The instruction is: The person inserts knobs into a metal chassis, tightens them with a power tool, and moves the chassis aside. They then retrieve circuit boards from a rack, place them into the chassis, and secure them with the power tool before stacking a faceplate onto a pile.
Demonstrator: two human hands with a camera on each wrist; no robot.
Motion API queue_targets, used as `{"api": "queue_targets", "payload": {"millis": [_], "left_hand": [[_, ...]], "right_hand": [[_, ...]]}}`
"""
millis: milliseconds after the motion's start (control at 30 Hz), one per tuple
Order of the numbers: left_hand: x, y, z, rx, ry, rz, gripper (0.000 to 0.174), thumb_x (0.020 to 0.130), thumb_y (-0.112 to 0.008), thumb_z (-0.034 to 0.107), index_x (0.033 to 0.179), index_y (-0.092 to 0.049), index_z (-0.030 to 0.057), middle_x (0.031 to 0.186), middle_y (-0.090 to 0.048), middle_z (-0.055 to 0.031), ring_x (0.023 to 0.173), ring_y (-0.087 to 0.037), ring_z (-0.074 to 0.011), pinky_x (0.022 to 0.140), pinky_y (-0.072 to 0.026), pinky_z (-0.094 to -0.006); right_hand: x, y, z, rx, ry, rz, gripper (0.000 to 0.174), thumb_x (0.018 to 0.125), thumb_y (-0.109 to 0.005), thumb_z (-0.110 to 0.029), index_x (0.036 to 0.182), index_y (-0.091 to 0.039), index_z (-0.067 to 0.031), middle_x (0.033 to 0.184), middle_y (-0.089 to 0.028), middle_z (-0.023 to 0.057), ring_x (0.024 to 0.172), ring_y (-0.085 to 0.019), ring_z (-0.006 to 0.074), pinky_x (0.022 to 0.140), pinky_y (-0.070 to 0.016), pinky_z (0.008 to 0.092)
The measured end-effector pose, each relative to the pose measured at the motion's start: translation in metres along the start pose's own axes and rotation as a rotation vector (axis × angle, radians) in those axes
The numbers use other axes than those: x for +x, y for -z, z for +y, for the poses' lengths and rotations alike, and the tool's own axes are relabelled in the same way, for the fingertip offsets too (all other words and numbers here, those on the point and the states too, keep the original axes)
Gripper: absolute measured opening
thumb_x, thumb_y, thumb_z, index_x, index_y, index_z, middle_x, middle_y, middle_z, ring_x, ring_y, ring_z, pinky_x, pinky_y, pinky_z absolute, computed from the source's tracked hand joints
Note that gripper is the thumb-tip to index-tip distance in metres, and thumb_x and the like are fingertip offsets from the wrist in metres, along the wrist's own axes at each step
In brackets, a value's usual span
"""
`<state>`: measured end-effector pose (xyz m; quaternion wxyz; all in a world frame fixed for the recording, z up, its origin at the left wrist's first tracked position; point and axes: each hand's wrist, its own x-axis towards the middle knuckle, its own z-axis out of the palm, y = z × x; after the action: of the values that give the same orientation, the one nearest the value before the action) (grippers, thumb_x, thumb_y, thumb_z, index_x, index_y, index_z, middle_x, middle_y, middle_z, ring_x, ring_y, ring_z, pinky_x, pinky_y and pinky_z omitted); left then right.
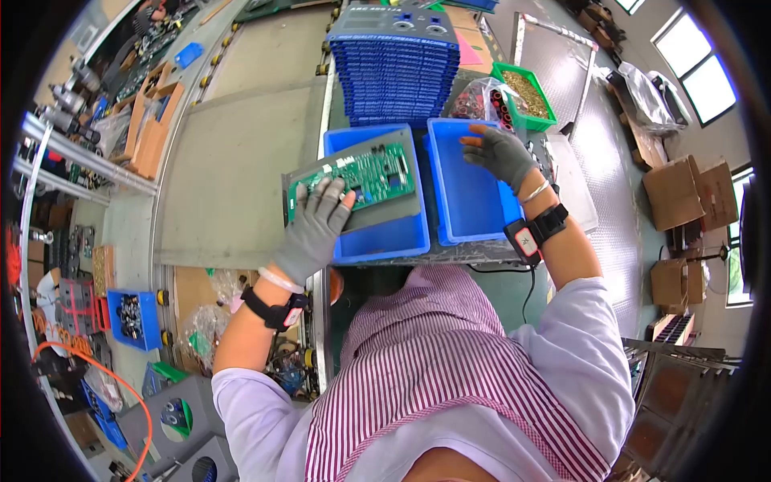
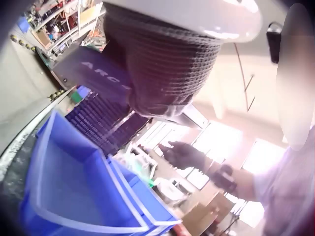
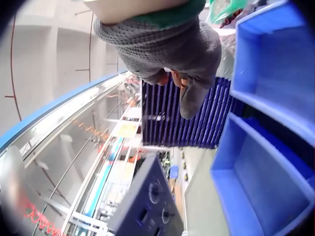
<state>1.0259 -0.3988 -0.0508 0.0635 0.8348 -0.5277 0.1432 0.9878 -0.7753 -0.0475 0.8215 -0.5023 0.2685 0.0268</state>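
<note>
A grey panel [image 1: 387,210] carrying a green circuit board [image 1: 365,175] is held tilted above the left blue bin [image 1: 393,243]. My left hand [image 1: 315,225] grips its near left part, gloved fingers over the board's edge; the thumb's hold is hidden. The left wrist view shows the panel's lettered face [image 2: 93,71] beside the left hand [image 2: 165,69]; knobs show on the panel [image 3: 155,204] in the right wrist view. Over the right blue bin [image 1: 474,197], my right hand [image 1: 502,157] hangs with fingers slightly bent and nothing visible in it.
Behind the bins stands a tall stack of blue-edged panels [image 1: 393,80]. To its right are a clear bag of red and black parts [image 1: 482,103] and a green tray of small brass-coloured pieces [image 1: 526,92]. A grey conveyor surface [image 1: 241,177] lies left.
</note>
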Motion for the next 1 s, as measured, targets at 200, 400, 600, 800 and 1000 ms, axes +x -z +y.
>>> {"api": "queue_targets", "payload": {"millis": [200,400,600,800,1000], "left_hand": [[0.036,-0.088,-0.022,0.178,-0.187,-0.09,0.042,0.08,-0.046,0.017,0.121,-0.044,0.0075,0.125,-0.041,-0.0161,0.119,-0.037,-0.0359,0.098,-0.0238,-0.0607],[0.06,-0.115,-0.03,0.084,-0.206,-0.213,0.041,0.079,-0.05,0.018,0.119,-0.045,0.0064,0.125,-0.041,-0.0171,0.118,-0.037,-0.0364,0.098,-0.025,-0.0598],[0.082,-0.093,-0.035,-0.169,-0.05,-0.316,0.052,0.08,-0.057,0.035,0.121,-0.045,0.0063,0.124,-0.044,-0.017,0.114,-0.042,-0.0358,0.099,-0.0287,-0.0543],[0.12,-0.127,-0.16,-1.309,1.132,0.145,0.06,0.085,-0.049,0.05,0.124,-0.044,0.005,0.122,-0.049,-0.0167,0.112,-0.049,-0.0294,0.091,-0.0413,-0.041],[0.204,-0.191,-0.211,0.323,-0.017,-0.968,0.065,0.089,-0.035,0.055,0.14,-0.018,0.0197,0.13,-0.043,-0.0132,0.114,-0.044,-0.0363,0.104,-0.0228,-0.0514]], "right_hand": [[0.081,0.075,0.0,0.22,0.054,-0.018,0.036,0.091,-0.046,-0.018,0.121,-0.038,-0.0005,0.11,-0.05,0.0216,0.093,-0.056,0.0352,0.081,-0.0498,0.0449],[0.225,0.128,-0.006,-0.943,0.59,-0.344,0.034,0.09,-0.045,-0.016,0.12,-0.042,-0.002,0.107,-0.054,0.0134,0.088,-0.059,0.0232,0.08,-0.05,0.0342],[0.269,0.07,-0.031,-1.07,-0.066,-0.258,0.047,0.087,-0.05,-0.03,0.122,-0.042,0.0004,0.089,-0.062,0.0137,0.079,-0.062,0.0253,0.067,-0.0513,0.0341],[0.275,0.059,-0.023,-1.032,-0.335,-0.441,0.055,0.09,-0.04,-0.039,0.131,-0.034,-0.0035,0.102,-0.062,0.0175,0.085,-0.063,0.0266,0.074,-0.0497,0.0361],[0.298,0.067,0.014,-0.531,-0.45,-0.352,0.06,0.088,-0.038,-0.047,0.125,-0.041,0.0002,0.103,-0.061,0.0194,0.09,-0.061,0.027,0.078,-0.0478,0.0354]]}}
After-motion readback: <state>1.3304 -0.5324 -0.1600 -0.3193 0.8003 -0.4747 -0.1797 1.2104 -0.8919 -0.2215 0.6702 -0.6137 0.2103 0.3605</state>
